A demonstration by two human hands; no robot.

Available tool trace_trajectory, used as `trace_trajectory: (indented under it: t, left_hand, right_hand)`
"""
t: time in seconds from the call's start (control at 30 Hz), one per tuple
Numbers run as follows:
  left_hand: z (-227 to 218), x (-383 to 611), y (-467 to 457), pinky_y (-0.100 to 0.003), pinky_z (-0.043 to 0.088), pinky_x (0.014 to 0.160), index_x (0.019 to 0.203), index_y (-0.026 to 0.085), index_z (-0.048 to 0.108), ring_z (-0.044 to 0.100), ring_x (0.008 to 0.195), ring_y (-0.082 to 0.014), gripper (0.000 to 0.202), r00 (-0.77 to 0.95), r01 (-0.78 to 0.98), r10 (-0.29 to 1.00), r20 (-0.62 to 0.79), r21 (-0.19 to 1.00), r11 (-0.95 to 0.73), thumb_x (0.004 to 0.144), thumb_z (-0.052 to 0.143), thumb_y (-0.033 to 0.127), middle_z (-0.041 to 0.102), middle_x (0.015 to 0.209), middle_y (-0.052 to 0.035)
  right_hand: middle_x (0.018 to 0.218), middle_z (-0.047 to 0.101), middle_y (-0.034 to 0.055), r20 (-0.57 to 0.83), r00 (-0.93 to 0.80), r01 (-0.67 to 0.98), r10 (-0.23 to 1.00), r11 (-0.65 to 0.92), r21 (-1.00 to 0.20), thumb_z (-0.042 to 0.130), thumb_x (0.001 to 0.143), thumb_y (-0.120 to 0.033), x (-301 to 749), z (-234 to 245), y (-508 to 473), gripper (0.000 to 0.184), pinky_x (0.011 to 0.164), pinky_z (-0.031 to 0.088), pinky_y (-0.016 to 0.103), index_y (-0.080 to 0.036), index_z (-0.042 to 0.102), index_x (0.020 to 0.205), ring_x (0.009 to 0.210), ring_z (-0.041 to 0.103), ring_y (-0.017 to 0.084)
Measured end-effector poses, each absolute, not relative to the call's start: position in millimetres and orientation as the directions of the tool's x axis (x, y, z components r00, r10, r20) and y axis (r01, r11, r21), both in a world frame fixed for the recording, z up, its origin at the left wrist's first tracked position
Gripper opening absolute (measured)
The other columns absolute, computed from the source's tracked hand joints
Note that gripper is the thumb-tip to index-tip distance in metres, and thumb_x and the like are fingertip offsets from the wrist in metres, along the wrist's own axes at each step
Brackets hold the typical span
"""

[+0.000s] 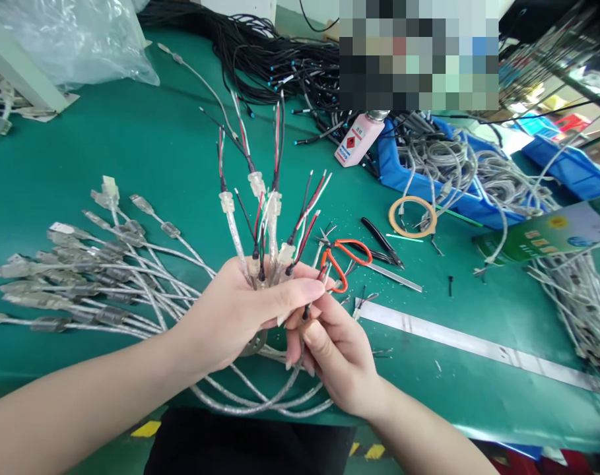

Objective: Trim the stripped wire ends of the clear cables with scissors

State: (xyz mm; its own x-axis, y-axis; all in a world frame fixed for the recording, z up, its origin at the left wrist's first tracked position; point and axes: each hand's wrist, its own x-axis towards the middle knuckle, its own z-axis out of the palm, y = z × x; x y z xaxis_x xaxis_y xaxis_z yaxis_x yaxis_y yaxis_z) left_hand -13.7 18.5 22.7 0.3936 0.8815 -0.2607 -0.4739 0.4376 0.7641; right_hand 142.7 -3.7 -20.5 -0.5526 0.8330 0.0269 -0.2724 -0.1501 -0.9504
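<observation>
My left hand [240,313] is closed around a bunch of clear-jacketed cables [260,218]. Their stripped ends stand upright and fan out in red, black and white wires. My right hand [336,353] sits just below and to the right, fingers pinching one thin cable of the bunch near its black-tipped end. The cables loop down under both hands over the table's front edge [260,402].
Several silver USB plug cables [82,264] lie spread at the left. Orange-handled scissors [344,257], black cutters [381,241], a tape ring [412,216] and a metal ruler [478,343] lie to the right. Blue bins [393,165] of grey cable, black cables [280,59] and a pink bottle [359,138] stand behind.
</observation>
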Motion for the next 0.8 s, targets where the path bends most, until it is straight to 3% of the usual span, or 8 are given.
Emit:
trace_trajectory:
  t: [0.27, 0.47, 0.8]
  left_hand:
    - [22.7, -11.8, 18.5, -0.021, 0.052, 0.036, 0.068, 0.017, 0.066, 0.053, 0.041, -0.0099, 0.016, 0.378, -0.529, 0.896, -0.233, 0.740, 0.416, 0.084, 0.061, 0.018, 0.060, 0.058, 0.0015]
    - [21.6, -11.0, 18.1, -0.027, 0.047, 0.032, 0.065, 0.017, 0.067, 0.045, 0.037, -0.0123, 0.020, 0.289, -0.483, 0.923, -0.252, 0.794, 0.368, 0.083, 0.063, 0.025, 0.041, 0.047, 0.0047]
    - [22.7, -10.0, 18.0, -0.018, 0.041, 0.034, 0.069, 0.018, 0.069, 0.038, 0.039, -0.0075, 0.016, 0.254, -0.505, 0.933, -0.253, 0.789, 0.351, 0.083, 0.064, 0.023, 0.038, 0.045, 0.0059]
  right_hand:
    - [0.068, 0.057, -0.0043, 0.013, -0.556, -0.291, 0.831, -0.180, -0.940, 0.049, 0.102, -0.032, 139.9, -22.0, -5.2, 0.013, 0.044, 0.031, 0.017, -0.022, 0.049, 0.095, 0.048, 0.038, 0.004]
    - [0.069, 0.058, -0.0041, 0.016, -0.564, -0.285, 0.826, -0.176, -0.942, 0.048, 0.102, -0.034, 140.2, -23.1, -4.3, 0.013, 0.044, 0.031, 0.017, -0.023, 0.048, 0.097, 0.049, 0.039, 0.004]
    - [0.067, 0.062, -0.0036, -0.036, -0.539, -0.239, 0.842, -0.194, -0.951, 0.056, 0.098, -0.037, 141.8, -23.5, -4.2, 0.017, 0.043, 0.032, 0.018, -0.023, 0.048, 0.092, 0.046, 0.040, 0.006]
